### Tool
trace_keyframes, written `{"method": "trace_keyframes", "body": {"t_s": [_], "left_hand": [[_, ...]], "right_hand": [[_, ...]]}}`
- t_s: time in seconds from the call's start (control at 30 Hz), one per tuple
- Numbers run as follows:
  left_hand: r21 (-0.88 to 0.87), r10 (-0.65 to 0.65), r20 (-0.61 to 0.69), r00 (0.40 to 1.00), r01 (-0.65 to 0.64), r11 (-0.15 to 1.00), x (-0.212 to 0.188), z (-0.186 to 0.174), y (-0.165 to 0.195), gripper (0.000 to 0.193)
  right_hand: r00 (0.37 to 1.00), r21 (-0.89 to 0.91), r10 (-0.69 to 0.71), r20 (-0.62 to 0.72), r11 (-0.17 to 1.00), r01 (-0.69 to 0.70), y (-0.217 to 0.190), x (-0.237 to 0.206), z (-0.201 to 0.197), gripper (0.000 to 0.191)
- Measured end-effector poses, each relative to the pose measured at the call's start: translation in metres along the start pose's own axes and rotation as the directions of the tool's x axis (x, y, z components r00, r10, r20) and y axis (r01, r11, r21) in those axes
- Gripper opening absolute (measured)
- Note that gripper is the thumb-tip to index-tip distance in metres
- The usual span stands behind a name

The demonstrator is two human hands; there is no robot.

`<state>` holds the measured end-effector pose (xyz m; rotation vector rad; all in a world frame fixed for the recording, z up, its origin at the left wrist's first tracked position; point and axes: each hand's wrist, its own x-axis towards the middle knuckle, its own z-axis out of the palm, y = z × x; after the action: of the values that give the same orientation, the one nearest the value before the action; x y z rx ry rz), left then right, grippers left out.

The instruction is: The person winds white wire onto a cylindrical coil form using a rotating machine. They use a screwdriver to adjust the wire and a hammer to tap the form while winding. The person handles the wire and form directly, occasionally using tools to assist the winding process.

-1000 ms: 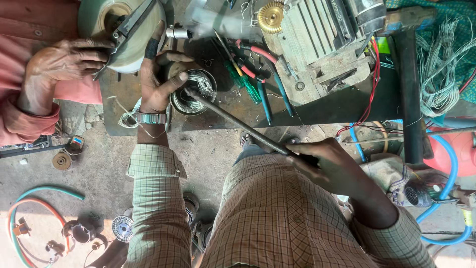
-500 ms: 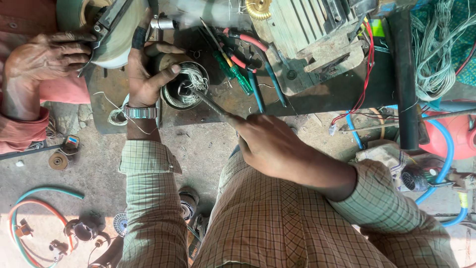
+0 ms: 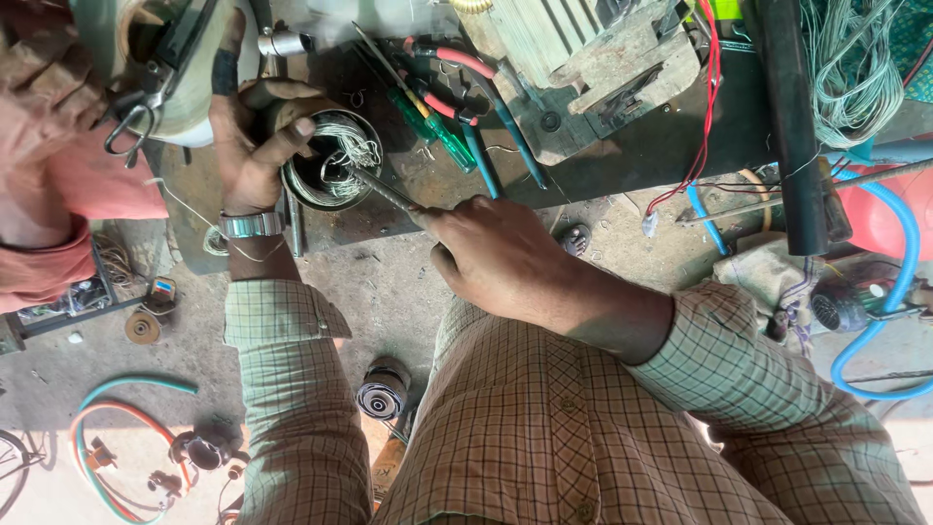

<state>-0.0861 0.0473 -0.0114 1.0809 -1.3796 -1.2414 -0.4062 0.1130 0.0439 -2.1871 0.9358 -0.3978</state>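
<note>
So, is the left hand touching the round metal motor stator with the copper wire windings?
Touching. In the head view, the left hand wraps around the round metal stator, with its fingers lying on the rim.

Your shirt sleeves [image 3: 292, 389] showed pale green check with brown lines. Your wristwatch [image 3: 250, 225] was silver. Wire coil [image 3: 335, 160] looked grey-white. Screwdriver handles [image 3: 432, 126] were green; pliers grips [image 3: 457, 60] red. Hose [image 3: 899, 282] was blue. Other person's sleeve [image 3: 58, 233] was salmon pink.
</note>
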Motion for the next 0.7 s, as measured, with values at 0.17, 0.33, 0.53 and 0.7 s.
{"method": "trace_keyframes", "body": {"t_s": [0.17,0.33,0.53,0.7], "left_hand": [[0.251,0.065,-0.043,0.997,-0.052,0.967,-0.005,0.024,0.010,0.074],[0.865,0.091,0.140,0.986,-0.166,0.473,-0.012,0.058,0.027,0.066],[0.752,-0.022,0.453,0.891,-0.369,0.545,-0.002,0.062,0.047,0.112],[0.771,-0.169,0.636,0.753,-0.618,0.151,0.000,0.051,0.063,0.149]], "right_hand": [[0.989,0.112,0.123,0.081,0.985,-0.132,0.004,-0.005,0.000,0.035],[0.962,0.209,0.262,0.078,0.939,-0.272,0.031,-0.024,-0.006,0.037],[0.982,0.389,0.182,-0.051,0.909,-0.148,0.050,-0.036,0.001,0.039],[0.948,0.421,0.317,0.034,0.855,-0.302,0.041,-0.038,0.008,0.036]]}}
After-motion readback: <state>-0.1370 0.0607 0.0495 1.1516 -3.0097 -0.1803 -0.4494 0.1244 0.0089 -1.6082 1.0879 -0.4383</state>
